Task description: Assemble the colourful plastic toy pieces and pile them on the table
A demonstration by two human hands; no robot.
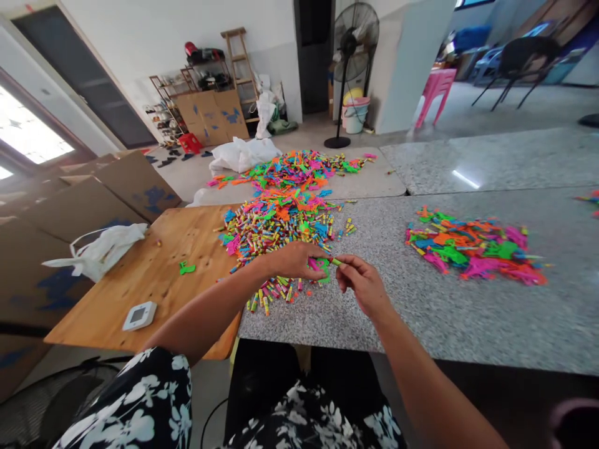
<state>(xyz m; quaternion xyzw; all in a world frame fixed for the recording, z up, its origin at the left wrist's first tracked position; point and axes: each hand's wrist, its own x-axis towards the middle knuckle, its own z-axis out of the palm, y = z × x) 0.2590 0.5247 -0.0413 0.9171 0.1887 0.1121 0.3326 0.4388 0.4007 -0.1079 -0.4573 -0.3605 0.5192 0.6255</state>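
Above the speckled, stone-like worktop (374, 324), at the frame's centre, the right hand (361, 282) has its fingers pinched on a slim yellow-green tube (336, 262) with a reddish end. The left hand (296, 259) curls over that end, hiding it; I cannot tell what its fingers grip. Bright, plastic-looking pieces (285, 218) heap behind, individual outlines blurring together.

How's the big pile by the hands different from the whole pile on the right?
The big pile spreads wider; the right pile is smaller. The big pile shows lots of loose little tubes; the right pile shows mostly bright plastic shapes. Both are jumbled, with pink, green, orange and blue.
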